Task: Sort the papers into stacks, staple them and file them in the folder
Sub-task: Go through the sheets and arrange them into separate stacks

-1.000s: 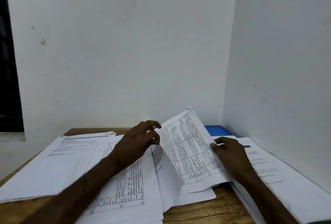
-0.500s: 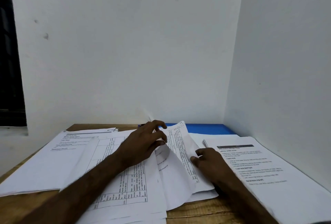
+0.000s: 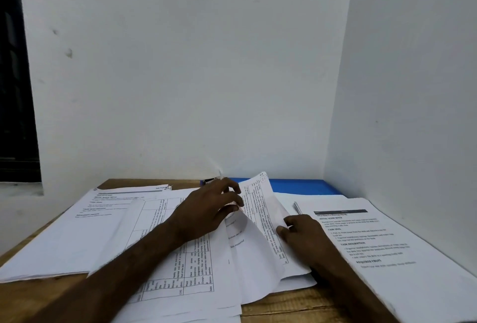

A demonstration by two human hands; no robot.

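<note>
Right now both hands are working one loose sheet point(image 3: 260, 209) at the middle of the table point(image 3: 284, 307). It's standing up curled, printed grid facing right, w/ its top corner rising in front of the folder point(image 3: 304, 186). The left hand point(image 3: 206, 209) is lying across the middle stack point(image 3: 180, 258), fingers bent close together and pinching the sheet's raised left edge. The right hand point(image 3: 302, 235) is sitting low on the sheet's right side, fingers curled narrow and gripping that edge. The folder, blue, is lying flat at the back by the wall; papers are covering its front edge, and can't tell if anything's inside it. A left stack point(image 3: 85, 227) w/ a text pg on top is lying off to the left, and a right stack point(image 3: 387, 245), also text, is lying along the side wall, just beside the right wrist. A small dark thing point(image 3: 207, 181) is peeking out btwn the left fingertips and the folder's left end, too small to ID.
</note>
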